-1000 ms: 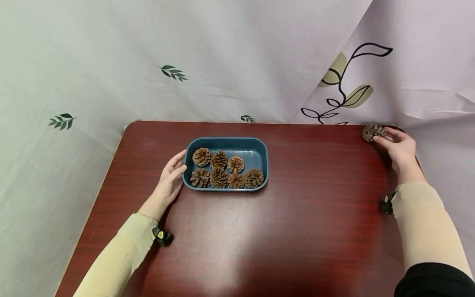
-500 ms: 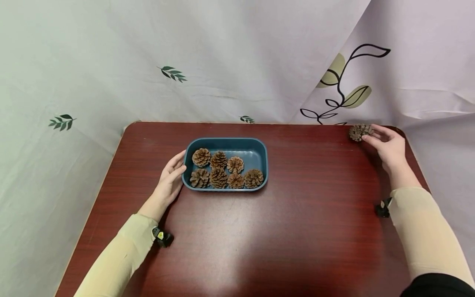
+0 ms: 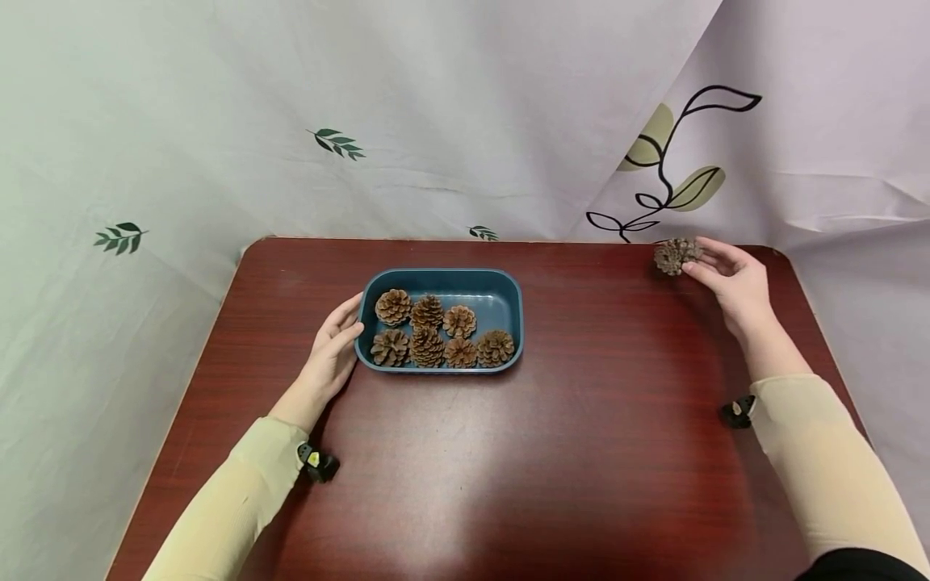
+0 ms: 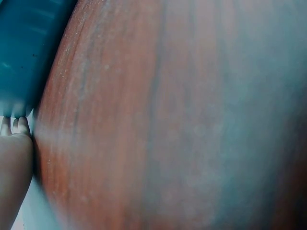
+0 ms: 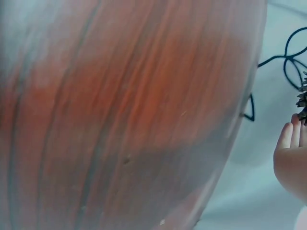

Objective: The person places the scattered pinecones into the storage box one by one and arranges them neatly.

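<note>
A pine cone is pinched between the thumb and fingers of my right hand, over the far right part of the table. In the right wrist view, part of this pine cone shows at the right edge above the fingertips. My left hand touches the left end of a blue rectangular tray, its fingers and thumb at the outer wall. The left wrist view shows fingertips against the tray wall. Several brown pine cones lie in the tray, mostly in its left and front parts.
A dark red wooden table carries the tray left of centre. Behind it and at the sides hangs pale cloth with leaf prints, close to the table's back edge. Small black wrist cameras sit on both sleeves.
My right hand has moved left along the back edge of the table, carrying the pine cone away from the corner. The left hand and the tray have stayed in place.
</note>
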`<act>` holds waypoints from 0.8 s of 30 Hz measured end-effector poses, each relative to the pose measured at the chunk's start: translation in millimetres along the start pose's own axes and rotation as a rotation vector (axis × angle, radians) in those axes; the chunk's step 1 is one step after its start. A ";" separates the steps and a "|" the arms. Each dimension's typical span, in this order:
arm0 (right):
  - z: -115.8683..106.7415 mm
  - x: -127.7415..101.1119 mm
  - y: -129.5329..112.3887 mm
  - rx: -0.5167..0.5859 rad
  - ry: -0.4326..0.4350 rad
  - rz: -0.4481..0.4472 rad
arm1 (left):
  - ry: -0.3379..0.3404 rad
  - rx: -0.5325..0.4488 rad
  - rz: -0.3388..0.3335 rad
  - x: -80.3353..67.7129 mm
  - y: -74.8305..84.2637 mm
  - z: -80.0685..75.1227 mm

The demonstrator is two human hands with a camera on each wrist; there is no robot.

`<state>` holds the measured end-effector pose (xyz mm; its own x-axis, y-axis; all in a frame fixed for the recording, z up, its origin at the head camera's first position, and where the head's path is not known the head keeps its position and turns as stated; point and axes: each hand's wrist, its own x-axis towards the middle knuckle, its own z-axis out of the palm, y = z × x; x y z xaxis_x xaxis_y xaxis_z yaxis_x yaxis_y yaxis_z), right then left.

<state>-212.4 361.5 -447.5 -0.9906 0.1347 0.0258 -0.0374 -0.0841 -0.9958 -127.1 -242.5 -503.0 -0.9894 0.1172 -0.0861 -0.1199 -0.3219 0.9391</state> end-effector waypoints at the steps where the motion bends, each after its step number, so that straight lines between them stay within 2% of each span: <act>1: 2.6 -0.5 -0.2 0.004 -0.004 -0.005 | 0.003 -0.001 -0.001 -0.1 0.3 0.0; 16: 46.3 -13.1 -8.4 -0.028 -0.081 -0.048 | 0.003 0.011 -0.017 -1.1 1.0 -0.1; 24: 70.6 -21.3 -11.1 -0.018 -0.157 -0.094 | -0.001 0.004 -0.014 -1.1 1.3 0.2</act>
<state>-200.3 289.9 -430.7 -0.9913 -0.0147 0.1308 -0.1297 -0.0603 -0.9897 -126.2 -242.8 -501.6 -0.9875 0.1229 -0.0990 -0.1335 -0.3168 0.9390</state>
